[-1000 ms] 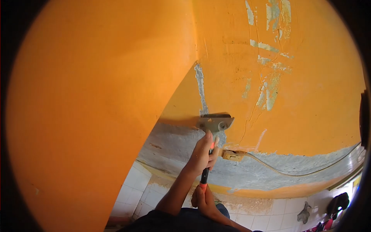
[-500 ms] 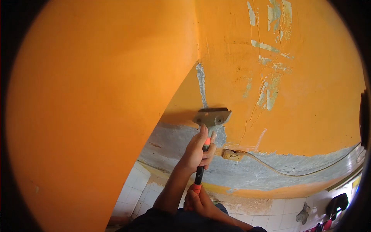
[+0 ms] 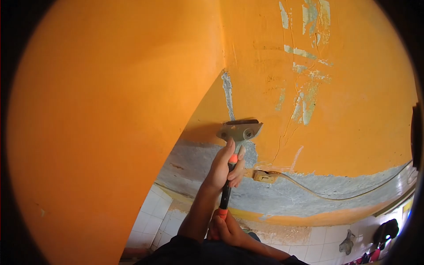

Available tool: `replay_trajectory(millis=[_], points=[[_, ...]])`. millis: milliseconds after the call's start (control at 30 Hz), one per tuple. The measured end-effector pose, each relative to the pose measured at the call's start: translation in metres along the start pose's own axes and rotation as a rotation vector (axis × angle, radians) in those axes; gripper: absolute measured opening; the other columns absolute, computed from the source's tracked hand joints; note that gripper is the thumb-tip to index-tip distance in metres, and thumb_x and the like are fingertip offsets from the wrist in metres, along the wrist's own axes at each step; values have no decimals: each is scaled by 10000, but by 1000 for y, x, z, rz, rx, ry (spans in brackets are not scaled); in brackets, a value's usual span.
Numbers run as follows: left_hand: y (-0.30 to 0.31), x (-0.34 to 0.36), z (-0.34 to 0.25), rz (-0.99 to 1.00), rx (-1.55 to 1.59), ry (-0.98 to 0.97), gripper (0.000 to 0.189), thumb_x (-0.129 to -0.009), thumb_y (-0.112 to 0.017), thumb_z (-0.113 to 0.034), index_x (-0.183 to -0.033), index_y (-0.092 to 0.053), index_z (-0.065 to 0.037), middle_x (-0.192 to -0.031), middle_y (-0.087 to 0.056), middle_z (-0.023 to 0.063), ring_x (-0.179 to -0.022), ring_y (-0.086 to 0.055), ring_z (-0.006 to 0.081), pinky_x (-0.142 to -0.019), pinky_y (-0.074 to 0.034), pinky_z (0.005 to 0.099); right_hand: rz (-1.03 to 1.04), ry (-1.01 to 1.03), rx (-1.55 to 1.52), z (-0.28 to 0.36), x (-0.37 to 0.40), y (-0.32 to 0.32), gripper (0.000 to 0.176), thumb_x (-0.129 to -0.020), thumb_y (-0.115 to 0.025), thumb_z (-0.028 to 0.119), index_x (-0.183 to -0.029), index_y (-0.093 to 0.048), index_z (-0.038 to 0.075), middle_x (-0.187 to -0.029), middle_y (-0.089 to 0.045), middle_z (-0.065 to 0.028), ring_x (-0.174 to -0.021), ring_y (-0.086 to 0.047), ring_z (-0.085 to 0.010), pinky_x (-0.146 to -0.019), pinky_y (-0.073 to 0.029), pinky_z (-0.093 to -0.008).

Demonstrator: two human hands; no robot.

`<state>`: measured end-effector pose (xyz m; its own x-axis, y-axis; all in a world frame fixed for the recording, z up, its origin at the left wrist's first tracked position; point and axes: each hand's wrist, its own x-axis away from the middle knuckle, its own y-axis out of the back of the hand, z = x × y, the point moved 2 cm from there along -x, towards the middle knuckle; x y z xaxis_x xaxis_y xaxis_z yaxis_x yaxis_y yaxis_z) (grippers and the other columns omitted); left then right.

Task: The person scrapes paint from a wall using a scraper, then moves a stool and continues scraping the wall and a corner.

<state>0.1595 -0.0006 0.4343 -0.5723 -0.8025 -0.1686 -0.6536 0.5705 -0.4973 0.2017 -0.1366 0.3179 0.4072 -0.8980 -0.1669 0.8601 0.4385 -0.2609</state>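
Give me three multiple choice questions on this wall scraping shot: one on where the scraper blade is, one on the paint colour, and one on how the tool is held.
1. Where does the blade of the scraper sit?
A. On the white tiles
B. At the lower edge of the orange paint, just above the bare grey strip
C. On the cable

2. What colour is most of the wall?
A. Green
B. Black
C. Orange

3. How is the scraper held?
A. Both hands closed on its handle
B. One hand only
C. Lying loose, untouched

Answers:
1. B, the blade meets the paint edge where grey begins.
2. C, orange covers nearly all of the wall surface.
3. A, the left hand grips high by the head and the right hand wraps the handle's end.
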Motion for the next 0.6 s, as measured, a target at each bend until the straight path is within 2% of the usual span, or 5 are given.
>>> replay_trajectory(millis=[100,200,267,500,600], points=[[4,-1,5,54,-4,13,509,-1005,-210,-549,-833,-407,-112,-400,-310,-39,-265,-286,88,-278,-273,230,15,62,-5,-4,-5,-2,270,-1037,-294,293,-982,-373,41,-661,-500,-63,-565,-541,-156,-595,-487,-280],[5,-3,9,122,29,-1,511,-1005,-208,-549,-831,-409,-113,-399,-308,-39,-261,-281,90,-273,-261,227,-9,-34,-112,-8,-2,1,252,-1036,-307,280,-982,-375,43,-659,-497,-59,-562,-536,-148,-580,-472,-268],[0,-4,1,100,44,0,511,-1006,-206,-547,-829,-414,-115,-398,-306,-40,-258,-282,91,-273,-263,224,28,60,64,2,-10,5,235,-1034,-313,268,-982,-374,47,-661,-496,-57,-568,-535,-144,-571,-465,-274],[-3,-6,-3,51,29,1,524,-999,-215,-563,-822,-407,-109,-399,-300,-37,-260,-263,90,-275,-253,224,-33,-14,-103,-5,-3,1,228,-1028,-358,256,-986,-406,37,-664,-530,-21,-569,-527,-103,-548,-438,-239],[-5,-5,-7,68,28,-20,526,-999,-215,-560,-819,-404,-104,-399,-304,-37,-260,-263,90,-276,-254,222,5,92,-71,6,-7,-1,222,-1027,-357,249,-991,-408,36,-669,-528,-17,-585,-536,-104,-557,-438,-237]])
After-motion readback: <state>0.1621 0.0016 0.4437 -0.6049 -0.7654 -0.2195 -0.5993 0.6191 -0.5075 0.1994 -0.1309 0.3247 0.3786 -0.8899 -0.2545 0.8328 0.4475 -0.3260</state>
